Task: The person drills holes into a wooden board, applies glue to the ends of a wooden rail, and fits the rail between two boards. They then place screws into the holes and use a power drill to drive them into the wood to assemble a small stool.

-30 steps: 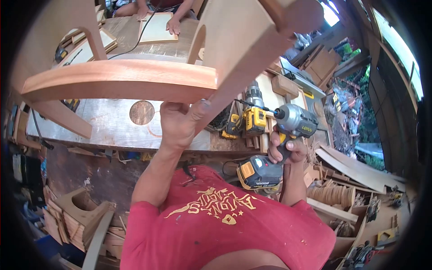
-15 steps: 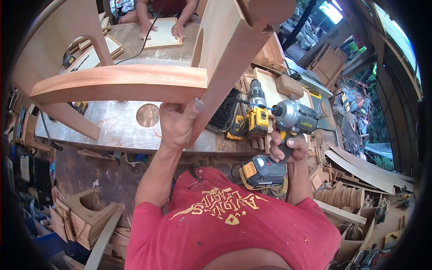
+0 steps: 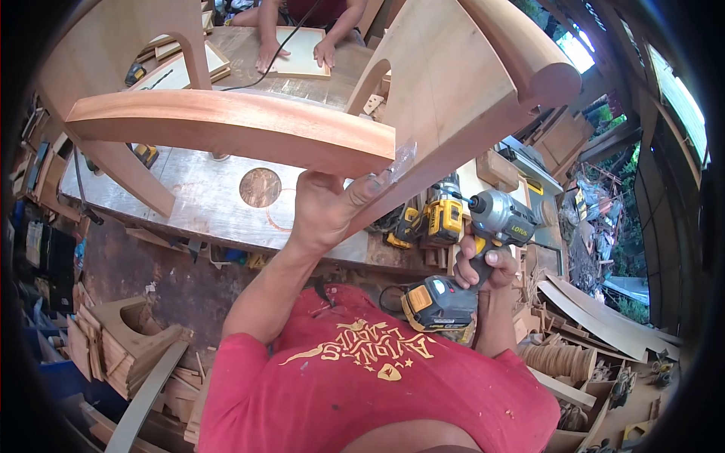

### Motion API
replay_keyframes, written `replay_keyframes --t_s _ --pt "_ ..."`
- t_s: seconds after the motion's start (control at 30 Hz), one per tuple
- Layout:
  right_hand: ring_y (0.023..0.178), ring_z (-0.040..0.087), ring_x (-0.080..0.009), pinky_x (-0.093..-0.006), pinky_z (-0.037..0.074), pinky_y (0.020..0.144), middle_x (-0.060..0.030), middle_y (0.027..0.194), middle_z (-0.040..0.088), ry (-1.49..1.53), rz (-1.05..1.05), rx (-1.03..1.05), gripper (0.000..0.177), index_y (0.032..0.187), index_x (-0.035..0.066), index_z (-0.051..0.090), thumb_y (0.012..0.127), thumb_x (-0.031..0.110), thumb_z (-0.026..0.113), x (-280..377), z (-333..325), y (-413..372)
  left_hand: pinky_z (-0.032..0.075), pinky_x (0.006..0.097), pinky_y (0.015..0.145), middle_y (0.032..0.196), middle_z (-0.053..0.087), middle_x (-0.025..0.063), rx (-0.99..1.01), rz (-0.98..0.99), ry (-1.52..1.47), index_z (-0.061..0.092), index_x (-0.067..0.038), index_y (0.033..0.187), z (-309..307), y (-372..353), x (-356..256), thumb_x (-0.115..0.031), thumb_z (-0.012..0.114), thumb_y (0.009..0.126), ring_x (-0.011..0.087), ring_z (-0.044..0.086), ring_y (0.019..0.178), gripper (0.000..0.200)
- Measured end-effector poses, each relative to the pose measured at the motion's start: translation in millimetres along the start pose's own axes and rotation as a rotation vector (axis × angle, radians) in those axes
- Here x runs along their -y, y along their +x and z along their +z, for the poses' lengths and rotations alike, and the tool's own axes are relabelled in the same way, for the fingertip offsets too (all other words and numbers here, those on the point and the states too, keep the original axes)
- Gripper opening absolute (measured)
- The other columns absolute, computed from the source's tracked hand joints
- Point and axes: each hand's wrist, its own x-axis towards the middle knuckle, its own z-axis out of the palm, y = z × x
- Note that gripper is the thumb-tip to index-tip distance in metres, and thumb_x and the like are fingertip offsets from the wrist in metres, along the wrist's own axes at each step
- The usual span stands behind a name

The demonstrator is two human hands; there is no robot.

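My left hand (image 3: 330, 208) is closed around the right end of a curved wooden rail (image 3: 234, 134), its thumb up by the joint and its other fingers mostly hidden. That rail spans two upright wooden side panels (image 3: 445, 83) of a frame standing on the workbench. A shiny, clear-looking patch (image 3: 405, 157) shows on the right panel beside the rail's end. In my right hand (image 3: 485, 263) is a cordless impact driver (image 3: 507, 217) marked LOTUS, held by its grip, nose toward the right panel. Its bit tip is hidden.
Two yellow-and-black drills (image 3: 441, 219) stand on the bench (image 3: 211, 200) behind the right panel. Across the bench, another person's hands (image 3: 325, 53) rest on a pale framed board (image 3: 300, 66). Cut wooden pieces (image 3: 124, 332) are stacked at lower left.
The view has shifted, and the frame's right panel now appears farther right, hiding the driver's bit. The shiny patch by the rail's end has come into sight. Both hands keep their holds.
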Motion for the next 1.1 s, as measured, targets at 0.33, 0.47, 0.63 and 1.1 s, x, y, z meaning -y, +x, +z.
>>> replay_keyframes --t_s 0.33,0.47,0.63,1.1 --pt "0.055 0.060 -0.0226 -0.0375 0.052 0.049 -0.0216 0.106 0.059 -0.091 -0.050 0.002 0.059 0.136 -0.009 0.040 0.085 0.009 0.064 3 8 2 0.033 0.0483 0.119 0.154 0.037 0.0181 -0.070 0.089 -0.531 0.035 -0.003 0.151 -35 18 -7 -0.054 0.084 0.073 0.0354 0.037 0.142 0.105" --pt "0.054 0.060 -0.0231 -0.0362 0.051 0.047 -0.0225 0.105 0.061 -0.078 -0.041 -0.032 0.062 0.136 -0.009 0.041 0.083 0.009 0.067 6 10 0 0.029 0.0509 0.120 0.134 0.050 0.0091 -0.125 0.173 -0.757 0.046 -0.006 0.139 -56 43 -47 -0.052 0.082 0.077 0.0305 0.044 0.133 0.085" --pt "0.055 0.062 -0.0237 -0.0361 0.052 0.048 -0.0212 0.102 0.061 -0.077 -0.014 -0.040 0.064 0.136 -0.007 0.043 0.081 0.009 0.071 15 11 4 0.041 0.0427 0.103 0.103 0.057 0.0018 0.022 0.318 -0.946 0.056 -0.011 0.111 -46 55 -49 -0.042 0.076 0.086 0.0192 0.055 0.100 0.044" --pt "0.056 0.059 -0.0215 -0.0366 0.051 0.049 -0.0165 0.098 0.062 -0.092 0.057 0.035 0.059 0.135 -0.008 0.045 0.083 0.010 0.069 18 5 12 0.042 0.0455 0.102 0.104 0.057 -0.0008 0.093 0.372 -0.959 0.053 -0.012 0.111 -43 59 -46 -0.049 0.071 0.091 0.0162 0.057 0.100 0.046"
